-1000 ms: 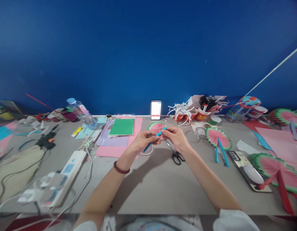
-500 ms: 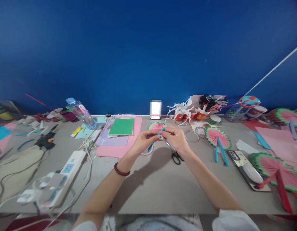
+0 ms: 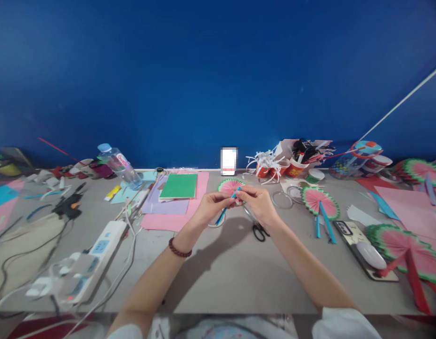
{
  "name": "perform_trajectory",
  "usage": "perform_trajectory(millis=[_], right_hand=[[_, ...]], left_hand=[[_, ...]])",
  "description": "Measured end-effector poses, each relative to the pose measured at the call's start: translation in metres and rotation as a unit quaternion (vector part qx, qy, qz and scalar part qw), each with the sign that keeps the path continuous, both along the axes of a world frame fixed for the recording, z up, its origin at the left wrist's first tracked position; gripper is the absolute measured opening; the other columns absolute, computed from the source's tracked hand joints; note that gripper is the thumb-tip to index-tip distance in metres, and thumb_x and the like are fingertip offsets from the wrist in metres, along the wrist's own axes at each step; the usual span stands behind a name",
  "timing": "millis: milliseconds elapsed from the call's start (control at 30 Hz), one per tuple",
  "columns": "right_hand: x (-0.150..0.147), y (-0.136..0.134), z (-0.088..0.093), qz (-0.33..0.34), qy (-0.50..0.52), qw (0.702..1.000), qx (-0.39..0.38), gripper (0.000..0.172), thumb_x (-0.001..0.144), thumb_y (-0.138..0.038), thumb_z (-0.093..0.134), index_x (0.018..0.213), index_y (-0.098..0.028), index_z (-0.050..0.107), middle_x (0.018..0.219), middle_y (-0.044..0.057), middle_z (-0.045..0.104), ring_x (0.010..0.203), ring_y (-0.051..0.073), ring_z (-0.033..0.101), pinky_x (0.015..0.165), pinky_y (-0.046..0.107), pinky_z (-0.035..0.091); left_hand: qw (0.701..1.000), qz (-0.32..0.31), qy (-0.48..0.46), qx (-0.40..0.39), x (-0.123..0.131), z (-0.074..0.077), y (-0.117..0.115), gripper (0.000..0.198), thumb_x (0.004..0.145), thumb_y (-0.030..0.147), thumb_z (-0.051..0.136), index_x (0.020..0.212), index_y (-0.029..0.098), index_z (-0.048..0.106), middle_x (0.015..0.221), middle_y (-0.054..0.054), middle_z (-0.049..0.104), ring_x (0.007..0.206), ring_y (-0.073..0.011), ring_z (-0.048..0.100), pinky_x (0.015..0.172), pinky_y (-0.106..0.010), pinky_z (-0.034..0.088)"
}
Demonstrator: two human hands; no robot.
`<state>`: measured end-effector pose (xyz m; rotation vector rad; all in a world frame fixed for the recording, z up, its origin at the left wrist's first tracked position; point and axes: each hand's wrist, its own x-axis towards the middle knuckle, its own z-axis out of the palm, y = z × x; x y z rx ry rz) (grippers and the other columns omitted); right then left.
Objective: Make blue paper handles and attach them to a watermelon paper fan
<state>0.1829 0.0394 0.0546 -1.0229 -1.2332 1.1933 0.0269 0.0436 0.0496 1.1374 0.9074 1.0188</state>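
Observation:
Between my hands is a narrow blue paper strip (image 3: 221,216), slanting down to the left from the fingertips. My left hand (image 3: 215,204) pinches it with thumb and fingers. My right hand (image 3: 256,201) grips its upper end, close against the left fingertips. Just behind the fingers, a pleated pink paper fan (image 3: 230,185) with a green and white edge is partly hidden by them. Scissors (image 3: 260,231) with black handles lie under my right wrist. A ring of white tape (image 3: 215,221) lies by my left hand, partly covered.
A green paper stack (image 3: 178,186) lies on pink and purple sheets at left, near a tilted bottle (image 3: 120,165) and a power strip (image 3: 101,256). A finished fan (image 3: 320,203), a phone (image 3: 345,230) and a mouse (image 3: 371,255) lie right. A lit phone (image 3: 228,161) stands behind.
The blue strip has shifted slightly between my fingertips and more of its length shows. Both hands stay in nearly the same place.

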Motion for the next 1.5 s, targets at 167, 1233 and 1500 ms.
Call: perform_trajectory(millis=[167, 1233, 1500], right_hand=[[0.001, 0.002, -0.005, -0.002, -0.001, 1.0, 0.006, 0.02, 0.068, -0.035, 0.072, 0.063, -0.017, 0.07, 0.059, 0.0, 0.057, 0.057, 0.011, 0.051, 0.054, 0.025, 0.043], [-0.001, 0.007, -0.016, -0.01, 0.046, 0.999, -0.025, 0.026, 0.064, -0.04, 0.074, 0.055, -0.016, 0.067, 0.05, -0.001, 0.054, 0.048, 0.009, 0.046, 0.046, 0.024, 0.038], [0.005, 0.01, -0.014, 0.038, -0.004, 0.999, -0.039, 0.026, 0.065, -0.042, 0.074, 0.068, -0.016, 0.072, 0.059, 0.0, 0.063, 0.053, 0.01, 0.053, 0.055, 0.024, 0.044]], left_hand=[[1.0, -0.011, -0.002, 0.004, 0.001, 0.002, 0.0, 0.027, 0.059, 0.037, 0.08, 0.071, 0.013, 0.074, 0.065, -0.006, 0.07, 0.063, -0.0135, 0.06, 0.07, -0.028, 0.048], [0.998, -0.02, -0.045, -0.045, 0.008, -0.005, -0.002, 0.028, 0.055, 0.037, 0.08, 0.058, 0.013, 0.066, 0.057, -0.003, 0.064, 0.056, -0.0123, 0.056, 0.064, -0.028, 0.045], [0.995, -0.013, -0.065, -0.078, 0.007, -0.012, 0.002, 0.028, 0.053, 0.034, 0.081, 0.062, 0.011, 0.068, 0.061, -0.005, 0.065, 0.056, -0.0124, 0.056, 0.063, -0.028, 0.045]])
